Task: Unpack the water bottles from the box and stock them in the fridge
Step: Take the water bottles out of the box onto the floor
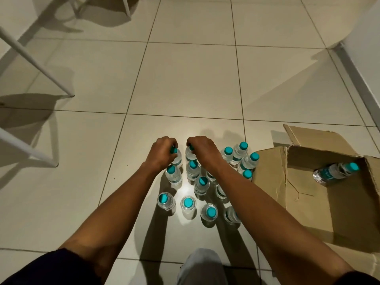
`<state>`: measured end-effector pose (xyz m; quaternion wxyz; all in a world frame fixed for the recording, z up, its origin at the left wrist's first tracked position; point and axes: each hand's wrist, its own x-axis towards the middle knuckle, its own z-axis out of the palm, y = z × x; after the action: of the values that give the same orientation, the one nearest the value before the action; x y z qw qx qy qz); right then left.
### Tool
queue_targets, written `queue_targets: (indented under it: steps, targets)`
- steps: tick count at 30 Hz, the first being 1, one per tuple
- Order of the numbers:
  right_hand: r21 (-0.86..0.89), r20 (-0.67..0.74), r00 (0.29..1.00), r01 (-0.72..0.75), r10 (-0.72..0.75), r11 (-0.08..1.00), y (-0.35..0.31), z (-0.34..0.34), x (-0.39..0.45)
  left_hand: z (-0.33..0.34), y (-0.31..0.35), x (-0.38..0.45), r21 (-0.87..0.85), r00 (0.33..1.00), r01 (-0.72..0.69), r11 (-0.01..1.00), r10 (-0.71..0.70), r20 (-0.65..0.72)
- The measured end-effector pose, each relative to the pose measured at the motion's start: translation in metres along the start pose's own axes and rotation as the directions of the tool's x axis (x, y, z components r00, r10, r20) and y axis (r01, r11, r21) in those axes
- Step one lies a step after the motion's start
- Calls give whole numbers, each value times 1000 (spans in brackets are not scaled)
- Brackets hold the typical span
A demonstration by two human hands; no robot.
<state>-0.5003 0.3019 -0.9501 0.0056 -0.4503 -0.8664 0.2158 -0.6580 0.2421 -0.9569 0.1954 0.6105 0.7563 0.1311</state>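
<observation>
Several small clear water bottles with teal caps (188,203) stand upright in a cluster on the tiled floor in front of me. My left hand (161,153) grips the capped top of the far-left bottle (177,157). My right hand (202,150) grips the cap of the bottle (188,153) just beside it. Both bottles stand on the floor at the cluster's far edge. To the right lies an open cardboard box (320,202) with one bottle (335,171) lying on its side inside. No fridge is in view.
White metal furniture legs (35,64) cross the floor at the left. A white panel edge (362,79) runs along the right. My knee in grey fabric (202,266) is at the bottom centre. Bare tiles stretch beyond the bottles.
</observation>
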Motion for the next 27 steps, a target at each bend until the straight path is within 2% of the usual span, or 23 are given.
queue_targets:
  steps: [6, 10, 15, 18, 20, 23, 27]
  targets:
    - [-19, 80, 997, -18, 19, 1000, 5, 15, 10, 15, 7, 10, 33, 997, 5, 999, -7, 75]
    - [-12, 65, 997, -35, 36, 999, 11, 24, 10, 20, 14, 14, 43, 998, -13, 999, 10, 66]
    - [20, 38, 996, -85, 84, 996, 9, 19, 6, 18, 16, 16, 145, 994, 11, 989, -26, 102]
    - [32, -76, 996, -33, 36, 999, 7, 11, -10, 15, 22, 12, 183, 996, 35, 982, -49, 70]
    - [18, -173, 985, -20, 23, 1000, 12, 5, -27, 11, 33, 10, 166, 999, 33, 986, -32, -9]
    - [36, -260, 963, -59, 66, 998, 25, -6, -50, 4, 53, 6, 98, 992, -32, 995, 44, -121]
    - [64, -405, 904, -122, 137, 990, 59, -30, -88, -1, 95, 1, 18, 972, -142, 990, 142, -185]
